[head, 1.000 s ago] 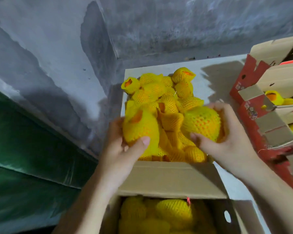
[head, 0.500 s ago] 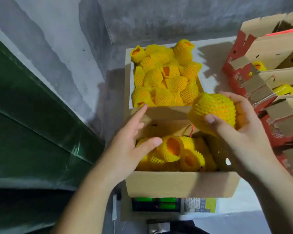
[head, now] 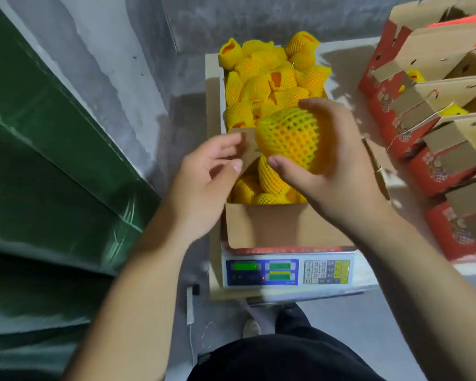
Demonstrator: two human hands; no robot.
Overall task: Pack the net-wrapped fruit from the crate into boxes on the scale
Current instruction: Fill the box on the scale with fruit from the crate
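fruit (head: 289, 136): yellow net, orange beneath, held above box (head: 280, 226) | box: cardboard, open, part-filled, on scale (head: 286, 270)

Scale (head: 287, 272): platform hidden under box (head: 280, 226); display digits too blurred to read
Red cartons (head: 412, 111): cut off at right edge, print illegible
Right hand (head: 338, 171): palm hidden behind netted fruit (head: 289, 136)
Crate (head: 213, 92): far wall hidden by fruit

A rough grey concrete wall (head: 127, 50) rises behind, with green sheeting (head: 52, 166) slanting along the left
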